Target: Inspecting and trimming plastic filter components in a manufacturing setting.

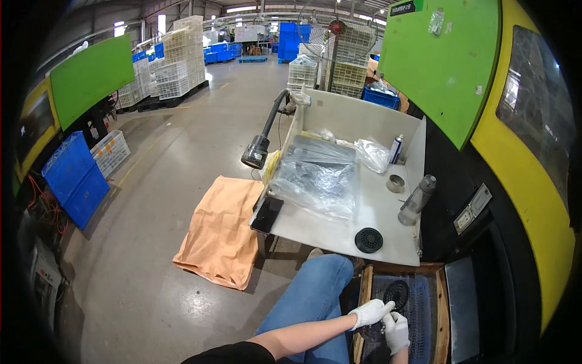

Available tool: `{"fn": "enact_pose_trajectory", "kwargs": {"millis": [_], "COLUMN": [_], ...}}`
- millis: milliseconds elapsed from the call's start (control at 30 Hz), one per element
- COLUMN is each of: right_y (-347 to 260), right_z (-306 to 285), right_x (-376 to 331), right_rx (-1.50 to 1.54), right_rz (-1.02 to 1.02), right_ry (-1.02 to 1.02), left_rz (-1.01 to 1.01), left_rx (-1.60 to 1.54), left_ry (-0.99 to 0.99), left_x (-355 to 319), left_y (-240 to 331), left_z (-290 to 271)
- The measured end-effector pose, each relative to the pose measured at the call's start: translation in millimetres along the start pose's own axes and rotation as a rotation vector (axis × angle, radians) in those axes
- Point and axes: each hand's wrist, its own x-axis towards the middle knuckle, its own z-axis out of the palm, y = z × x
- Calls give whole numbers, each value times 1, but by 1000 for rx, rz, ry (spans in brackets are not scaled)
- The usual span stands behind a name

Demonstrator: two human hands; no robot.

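Both my hands wear white gloves and meet over a wooden-framed box (441, 303) at the lower right. My left hand (371, 314) is closed at the lower edge of a black round slotted part (398, 293) and appears to grip it. Just below, my right hand (397, 331) is closed, its fingertips close to the left hand's; what they pinch is too small to make out. Another dark part (371, 332) shows partly beneath my left hand. A similar black round slotted part (368, 240) lies on the white table near its front edge.
The white table (379, 212) has raised sides and carries plastic film (318, 182), a phone (267, 215), a tape roll (395, 183), a bottle (418, 200) and a spray can (396, 148). A lamp (256, 151) overhangs its left side. An orange-brown paper sack (221, 233) lies on the floor. Green-yellow machinery (445, 67) stands right.
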Motion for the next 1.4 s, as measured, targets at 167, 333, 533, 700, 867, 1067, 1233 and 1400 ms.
{"fn": "enact_pose_trajectory", "kwargs": {"millis": [167, 333, 533, 700, 867, 1067, 1233, 1400], "right_y": [0, -13, -30, -34, -56, -79, -87, -109], "right_z": [21, 0, 1, 28, 19, 52, 51, 17], "right_x": [-6, 2, 4, 46, 155, 236, 247, 215], "right_rx": [863, -73, 1035, 1041, 412, -94, -560, -421], "right_rz": [-30, -262, 222, 164, 76, -183, -61, -250], "right_ry": [188, 189, -122, -210, 23, 101, 95, 81], "left_rz": [-83, -114, 136, -155, -216, -365, -323, 60], "left_rx": [-520, -278, -268, -350, -958, -1001, -845, 377], "left_ry": [126, 184, 172, 637, 637, 453, 82, 38], "left_x": [1, -6, -12, -6, 6, 15, 24, 17], "left_y": [3, 5, 32, 25, 11, -10, -21, -15], "left_z": [5, -2, -8, -23, -4, 6, 18, 18]}}
